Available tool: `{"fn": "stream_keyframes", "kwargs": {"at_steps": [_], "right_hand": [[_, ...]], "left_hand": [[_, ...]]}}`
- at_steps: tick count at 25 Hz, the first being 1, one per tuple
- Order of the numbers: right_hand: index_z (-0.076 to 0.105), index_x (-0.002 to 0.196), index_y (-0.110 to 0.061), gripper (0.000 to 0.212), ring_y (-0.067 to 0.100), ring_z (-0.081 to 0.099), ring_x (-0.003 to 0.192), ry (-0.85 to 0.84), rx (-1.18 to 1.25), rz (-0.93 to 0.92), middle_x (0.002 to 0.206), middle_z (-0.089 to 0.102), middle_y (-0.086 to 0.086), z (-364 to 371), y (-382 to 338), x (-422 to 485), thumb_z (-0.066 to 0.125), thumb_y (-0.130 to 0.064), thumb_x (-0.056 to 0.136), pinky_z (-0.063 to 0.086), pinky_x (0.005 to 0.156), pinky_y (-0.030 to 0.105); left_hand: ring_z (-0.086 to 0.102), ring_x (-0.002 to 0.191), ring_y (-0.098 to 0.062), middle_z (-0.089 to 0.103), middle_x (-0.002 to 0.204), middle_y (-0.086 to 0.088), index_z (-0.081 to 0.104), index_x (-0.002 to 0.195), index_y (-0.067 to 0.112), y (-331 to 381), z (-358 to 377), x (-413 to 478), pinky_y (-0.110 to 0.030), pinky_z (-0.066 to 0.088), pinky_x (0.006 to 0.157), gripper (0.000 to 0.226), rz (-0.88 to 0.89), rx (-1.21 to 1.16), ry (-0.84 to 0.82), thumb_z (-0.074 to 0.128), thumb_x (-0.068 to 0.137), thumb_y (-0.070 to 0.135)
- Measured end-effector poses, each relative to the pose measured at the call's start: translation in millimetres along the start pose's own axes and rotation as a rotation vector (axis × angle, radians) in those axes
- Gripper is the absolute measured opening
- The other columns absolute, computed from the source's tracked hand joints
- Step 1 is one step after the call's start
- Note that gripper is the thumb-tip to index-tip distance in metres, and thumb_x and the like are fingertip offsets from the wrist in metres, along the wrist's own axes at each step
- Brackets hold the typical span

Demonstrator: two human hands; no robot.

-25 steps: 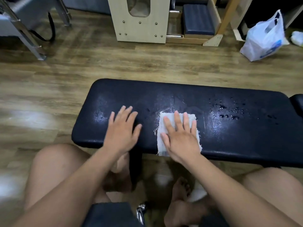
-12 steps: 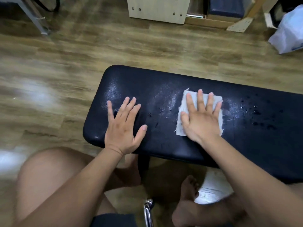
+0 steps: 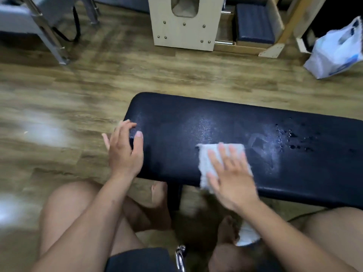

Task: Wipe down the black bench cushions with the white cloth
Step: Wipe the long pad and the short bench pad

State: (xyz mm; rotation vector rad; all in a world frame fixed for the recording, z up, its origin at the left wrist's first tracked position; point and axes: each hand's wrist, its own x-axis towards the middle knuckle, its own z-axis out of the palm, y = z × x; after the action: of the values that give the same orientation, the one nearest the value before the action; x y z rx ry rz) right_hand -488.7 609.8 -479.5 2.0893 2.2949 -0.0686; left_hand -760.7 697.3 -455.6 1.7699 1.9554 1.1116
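Black bench cushion, seen from above. Its long axis runs left to right across the frame, with the rounded left end near centre-left and the right end cut by the frame edge. The far edge slopes slightly downward toward the right. The surface is dark, with a fine wet sheen at mid-length.

At the rounded left end, the left hand is relaxed and holds nothing. Its fingers are loosely bent beside the end of the pad and its thumb lies over the top surface.

Right of centre, a white cloth, roughly square and blurred, lies flat on the cushion at its near edge, with one corner hanging just over that edge. The right hand presses on the cloth, palm down, fingers straight and spread; it pinches nothing.

Just right of the cloth are pale wipe streaks, and beyond them a cluster of water droplets sits on the cushion top. At far upper right, a white plastic bag stands on the wood floor, well apart from the bench.
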Motion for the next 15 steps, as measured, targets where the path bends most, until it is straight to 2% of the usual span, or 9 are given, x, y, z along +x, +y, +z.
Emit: {"fn": "stream_keyframes", "kwargs": {"at_steps": [3, 6, 10, 15], "right_hand": [[0.015, 0.153, -0.024, 0.068, 0.036, 0.009, 0.147, -0.093, -0.019, 0.300, 0.160, 0.014, 0.013, -9.2, 81.8, -31.2, 0.007, -0.054, 0.092, 0.010, 0.117, 0.055], [0.001, 0.154, -0.030, 0.072, 0.032, -0.009, 0.148, -0.140, -0.007, 0.439, 0.163, -0.003, 0.004, -8.6, 67.5, -23.5, -0.005, -0.056, 0.087, -0.002, 0.118, 0.052], [-0.007, 0.153, -0.031, 0.066, 0.031, -0.014, 0.147, -0.114, -0.002, 0.252, 0.162, -0.010, 0.001, -11.9, -19.0, 17.3, -0.003, -0.052, 0.090, -0.006, 0.118, 0.053], [-0.006, 0.153, -0.029, 0.066, 0.036, -0.022, 0.144, -0.110, 0.017, -0.077, 0.161, -0.014, 0.005, -13.4, -158.5, 73.7, 0.018, -0.049, 0.095, -0.011, 0.115, 0.057]], "left_hand": [[0.032, 0.144, -0.022, 0.049, 0.146, -0.006, 0.059, 0.127, 0.014, -11.6, 2.5, -11.9, -0.056, 0.002, 0.119, 0.054, 0.002, 0.066, -0.131, 0.037, 0.091, 0.046], [0.024, 0.148, -0.020, 0.043, 0.151, -0.005, 0.056, 0.132, 0.015, -16.0, 0.0, -18.1, -0.052, 0.001, 0.120, 0.063, 0.041, 0.032, -0.199, 0.031, 0.089, 0.053], [0.014, 0.151, -0.020, 0.034, 0.158, -0.004, 0.050, 0.140, 0.017, -22.3, -8.4, -13.0, -0.050, -0.006, 0.120, 0.069, 0.096, 0.061, -0.261, 0.027, 0.089, 0.057], [0.012, 0.152, -0.018, 0.029, 0.160, -0.002, 0.045, 0.145, 0.020, -32.0, -21.0, -6.1, -0.050, -0.006, 0.120, 0.068, 0.037, 0.001, -0.231, 0.023, 0.091, 0.055]]}}
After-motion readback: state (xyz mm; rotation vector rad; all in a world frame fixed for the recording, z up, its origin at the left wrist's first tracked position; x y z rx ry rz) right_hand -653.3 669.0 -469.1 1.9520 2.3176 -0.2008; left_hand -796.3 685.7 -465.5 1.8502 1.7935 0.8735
